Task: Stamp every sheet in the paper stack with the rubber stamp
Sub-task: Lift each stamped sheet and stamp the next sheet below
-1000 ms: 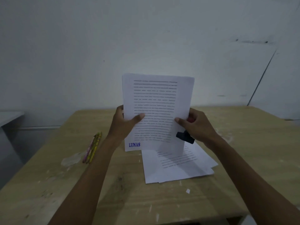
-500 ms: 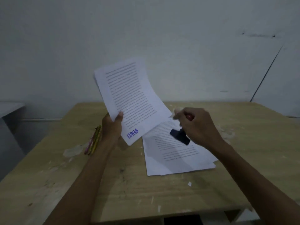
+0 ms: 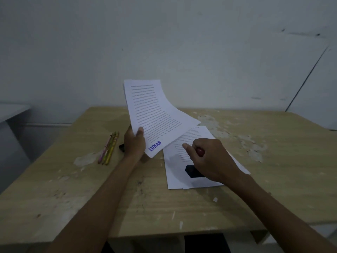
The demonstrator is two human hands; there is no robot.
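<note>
The left hand (image 3: 134, 143) grips a bundle of printed sheets (image 3: 155, 115) by its lower left edge, thumb pressed flat on the front page and the other fingers hidden behind. The bundle is lifted off the table and tilted, its top leaning back toward the wall and its right side curling down and out. A blue stamp mark (image 3: 155, 146) reading "LUNAS" shows in the lower corner of the front page, just right of the thumb.

The right hand (image 3: 207, 159) is closed round the rubber stamp (image 3: 194, 171), fingers curled over its red knob, with the forefinger stretched out toward the held bundle. The stamp's black block juts from under the hand to the left. It sits low over the near left part of the paper stack (image 3: 175, 172); whether it touches the top page cannot be told.

That stack lies flat on the wooden table (image 3: 91, 189), slightly fanned, so that several sheet edges show at its right and near sides. Its far corner is covered by the raised bundle, whose lower right edge hangs above it. The two hands are near each other, the left one farther back and to the left of the stack.

A few pencils (image 3: 109, 149) lie left of the left hand. A small dark object (image 3: 121, 147) peeks out beside the left wrist. Pale flecks and scraps are scattered across the tabletop.
</note>
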